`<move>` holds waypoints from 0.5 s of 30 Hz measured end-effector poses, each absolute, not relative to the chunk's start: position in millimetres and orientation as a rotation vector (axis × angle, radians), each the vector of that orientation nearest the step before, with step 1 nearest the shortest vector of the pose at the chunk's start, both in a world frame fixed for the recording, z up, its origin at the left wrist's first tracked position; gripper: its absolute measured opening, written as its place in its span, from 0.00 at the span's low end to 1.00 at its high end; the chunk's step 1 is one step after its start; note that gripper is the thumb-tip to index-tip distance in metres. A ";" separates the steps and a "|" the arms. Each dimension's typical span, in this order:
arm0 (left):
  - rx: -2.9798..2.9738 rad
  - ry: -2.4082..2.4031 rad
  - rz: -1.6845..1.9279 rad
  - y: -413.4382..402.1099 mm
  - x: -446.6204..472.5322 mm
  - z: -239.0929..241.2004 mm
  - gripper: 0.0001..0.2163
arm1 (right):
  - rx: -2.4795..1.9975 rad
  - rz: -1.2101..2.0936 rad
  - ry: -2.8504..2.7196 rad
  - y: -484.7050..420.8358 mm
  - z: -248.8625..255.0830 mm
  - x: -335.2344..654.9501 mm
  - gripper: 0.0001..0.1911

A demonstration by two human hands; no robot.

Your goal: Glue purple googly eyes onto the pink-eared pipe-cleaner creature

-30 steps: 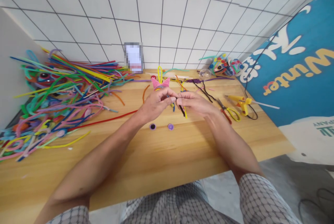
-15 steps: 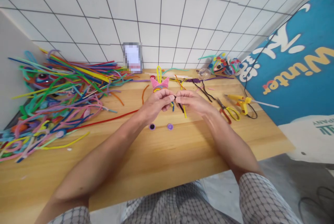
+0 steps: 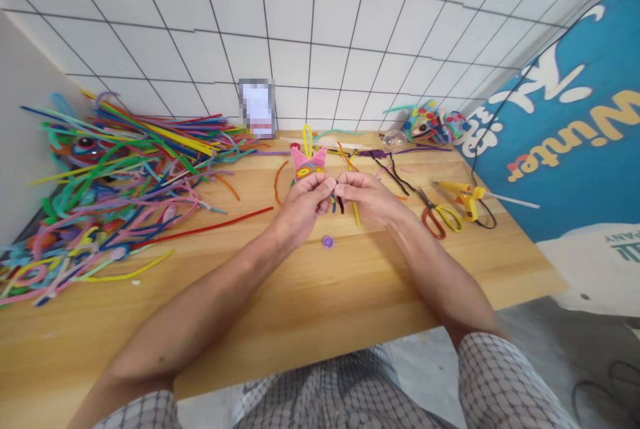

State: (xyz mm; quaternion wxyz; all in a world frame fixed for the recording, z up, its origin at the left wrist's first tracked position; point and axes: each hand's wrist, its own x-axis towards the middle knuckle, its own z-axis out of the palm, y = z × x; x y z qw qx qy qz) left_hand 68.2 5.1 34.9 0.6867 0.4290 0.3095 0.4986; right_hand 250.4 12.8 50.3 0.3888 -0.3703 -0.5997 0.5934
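Fingertips together, my left hand [image 3: 309,197] and my right hand [image 3: 364,196] pinch a black pipe cleaner [image 3: 340,204], whose free end hangs down between them. Most of it is hidden by the fingers. Just behind my left hand lies a pink eared pipe-cleaner figure [image 3: 309,157] with yellow-ringed eyes and a yellow loop on top; its lower part is covered. A purple coil [image 3: 327,241] rests on the table in front of the hands. Beside my right hand a yellow pipe cleaner [image 3: 357,213] pokes out.
Heaped pipe cleaners [image 3: 135,169] fill the table's left side. Scissors [image 3: 437,212] and a yellow glue gun [image 3: 465,199] lie at the right. A phone [image 3: 258,109] leans on the tiled wall. Decorated balls [image 3: 425,124] and a clear dome [image 3: 395,141] sit at the back.
Both hands stay pinched together while the black pipe cleaner's hanging end looks shorter and more upright. The purple coil with the black centre no longer shows near my left wrist. The view shifts slightly.
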 end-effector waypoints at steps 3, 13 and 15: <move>0.910 0.650 1.078 5.7 68.3 33.7 0.19 | -0.961 1.579 -1.455 13.5 50.7 251.3 0.25; 1.238 0.619 0.979 22.5 47.3 42.7 0.15 | -0.969 1.660 -1.504 14.3 55.3 258.5 0.21; 1.097 0.640 1.020 14.7 55.1 39.7 0.16 | -0.967 1.601 -1.535 14.8 52.5 255.3 0.23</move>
